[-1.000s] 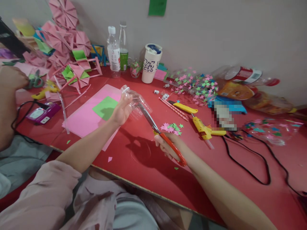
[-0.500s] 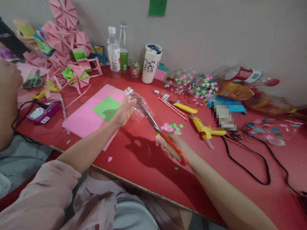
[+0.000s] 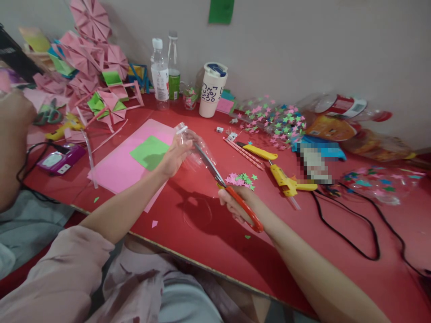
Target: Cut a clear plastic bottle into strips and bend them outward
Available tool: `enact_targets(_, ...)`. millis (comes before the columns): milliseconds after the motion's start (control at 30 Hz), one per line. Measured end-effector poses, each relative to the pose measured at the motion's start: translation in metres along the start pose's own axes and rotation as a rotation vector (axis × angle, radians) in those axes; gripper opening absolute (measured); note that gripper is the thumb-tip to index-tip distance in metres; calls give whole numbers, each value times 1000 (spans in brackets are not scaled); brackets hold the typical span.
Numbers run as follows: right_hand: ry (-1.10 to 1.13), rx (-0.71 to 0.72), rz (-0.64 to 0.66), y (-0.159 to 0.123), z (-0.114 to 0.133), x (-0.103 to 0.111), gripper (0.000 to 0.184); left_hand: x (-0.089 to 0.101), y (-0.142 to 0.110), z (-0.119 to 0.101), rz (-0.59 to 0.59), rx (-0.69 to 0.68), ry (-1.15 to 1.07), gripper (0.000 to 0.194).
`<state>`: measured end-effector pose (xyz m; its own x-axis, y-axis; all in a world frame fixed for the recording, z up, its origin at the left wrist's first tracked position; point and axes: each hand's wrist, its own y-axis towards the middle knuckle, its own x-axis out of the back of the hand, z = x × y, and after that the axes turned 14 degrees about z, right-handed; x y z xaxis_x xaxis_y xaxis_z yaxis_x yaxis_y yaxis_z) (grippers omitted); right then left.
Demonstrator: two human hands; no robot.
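Observation:
My left hand is closed round the neck end of a clear plastic bottle piece, held above the red table. My right hand grips the red handles of a pair of scissors. The steel blades reach up and left into the clear plastic. A small heap of pink and green paper stars lies on the table just behind my right hand.
A pink sheet with a green square lies at left. A yellow knife, a yellow glue gun with black cable, a patterned cup, bottles and folded paper shapes stand around. Another person's arm is at far left.
My left hand and the clear bottle piece have shifted slightly to the right, with the scissor blades following. The other person's arm at far left has moved a little.

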<state>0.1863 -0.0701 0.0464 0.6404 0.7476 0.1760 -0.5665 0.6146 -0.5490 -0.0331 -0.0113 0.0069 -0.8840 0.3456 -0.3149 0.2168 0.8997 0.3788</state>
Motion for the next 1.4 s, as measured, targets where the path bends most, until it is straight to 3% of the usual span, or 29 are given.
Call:
enact_targets(300, 25, -13, -4, -2, 0, -3, 53, -2, -3, 1, 89, -7, 64, 38)
enact_targets(467, 90, -95, -4, -1, 2, -4, 48, 0, -2, 1, 74, -7, 62, 40)
enact_targets(633, 18, -17, -12, -1, 1, -4, 55, 2, -3, 2, 74, -12, 81, 42)
enact_targets(833, -81, 23, -28, -1, -1, -1, 61, 3, -3, 8, 166, 22, 151, 53)
enact_targets(1167, 5, -8, -54, -2, 3, -6, 58, 5, -4, 11, 173, 13, 139, 51)
enact_targets(1400, -49, 24, -28, -5, 4, -3, 56, 1, -3, 6, 133, 9, 121, 50)
